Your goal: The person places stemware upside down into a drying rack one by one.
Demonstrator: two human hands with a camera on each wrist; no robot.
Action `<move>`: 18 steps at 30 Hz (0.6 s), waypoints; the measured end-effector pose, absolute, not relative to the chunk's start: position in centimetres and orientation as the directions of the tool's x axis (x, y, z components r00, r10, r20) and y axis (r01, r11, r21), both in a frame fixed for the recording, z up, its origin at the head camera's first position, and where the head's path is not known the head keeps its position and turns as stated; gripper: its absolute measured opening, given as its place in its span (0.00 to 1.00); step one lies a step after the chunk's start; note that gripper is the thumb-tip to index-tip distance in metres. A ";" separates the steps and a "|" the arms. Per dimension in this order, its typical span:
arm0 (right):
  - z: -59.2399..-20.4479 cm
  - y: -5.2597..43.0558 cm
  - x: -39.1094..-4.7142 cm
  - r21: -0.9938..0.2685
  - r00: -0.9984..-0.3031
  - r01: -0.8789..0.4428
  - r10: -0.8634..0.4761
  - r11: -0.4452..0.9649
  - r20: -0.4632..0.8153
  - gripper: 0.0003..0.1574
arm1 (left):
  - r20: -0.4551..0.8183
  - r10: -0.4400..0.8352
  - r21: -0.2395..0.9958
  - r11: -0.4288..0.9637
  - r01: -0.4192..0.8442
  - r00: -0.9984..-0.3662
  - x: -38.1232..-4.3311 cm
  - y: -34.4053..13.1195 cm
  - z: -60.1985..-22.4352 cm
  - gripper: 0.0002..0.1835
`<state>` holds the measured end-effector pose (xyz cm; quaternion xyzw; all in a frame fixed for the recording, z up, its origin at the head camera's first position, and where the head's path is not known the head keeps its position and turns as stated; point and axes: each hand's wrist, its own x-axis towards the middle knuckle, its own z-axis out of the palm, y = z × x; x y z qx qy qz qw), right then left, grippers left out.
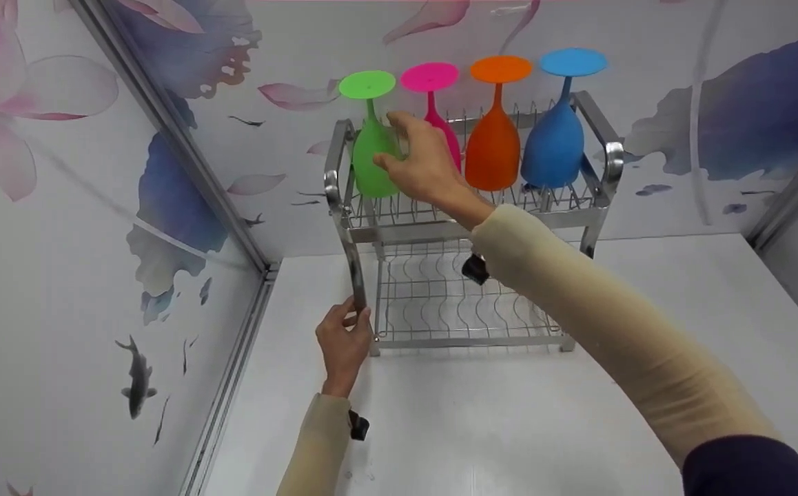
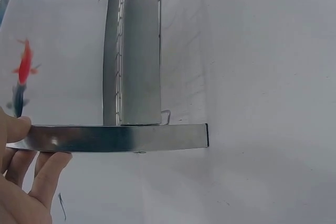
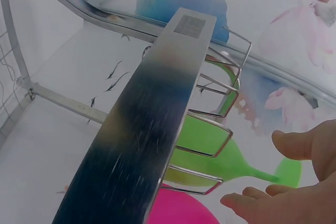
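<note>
A two-tier metal dish rack (image 1: 413, 233) holds upside-down plastic goblets on its upper tier: green (image 1: 369, 162), pink (image 1: 430, 76), orange (image 1: 493, 151) and blue (image 1: 553, 148). In front of the pink goblet, partly hiding it, my right hand (image 1: 423, 160) spreads its thumb and fingers beside the green goblet. The right wrist view shows this hand (image 3: 302, 182) with a gap between thumb and fingers, near the green goblet's stem and foot. Lower down, my left hand (image 1: 345, 343) grips the rack's front left leg (image 2: 115, 139) between thumb and fingers.
The lower wire tier (image 1: 464, 296) has wavy dividers. The rack stands on a white surface (image 1: 468, 420) against a wall with flower pictures (image 1: 289, 41). A side panel (image 1: 61, 275) with printed fish rises on the left. Upright wires (image 3: 210, 135) edge the upper tier.
</note>
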<state>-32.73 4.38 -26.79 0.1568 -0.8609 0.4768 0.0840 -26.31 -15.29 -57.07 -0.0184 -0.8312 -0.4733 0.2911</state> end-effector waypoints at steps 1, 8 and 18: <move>-26.8 4.7 -32.3 -0.787 -0.930 -0.367 -0.204 0.496 0.305 0.43 | 0.496 -0.245 0.779 0.549 0.302 -0.833 -26.3 -15.4 -57.0 0.14; -27.7 8.6 -29.0 -0.755 -0.896 -0.443 -0.273 0.483 0.351 0.41 | 0.438 -0.223 0.807 0.524 0.272 -0.871 -25.7 -15.9 -56.2 0.14; -30.6 20.5 -24.4 -0.613 -0.790 -0.610 -0.320 0.502 0.523 0.41 | 0.273 -0.070 0.756 0.632 0.169 -0.959 -25.8 -18.3 -51.5 0.23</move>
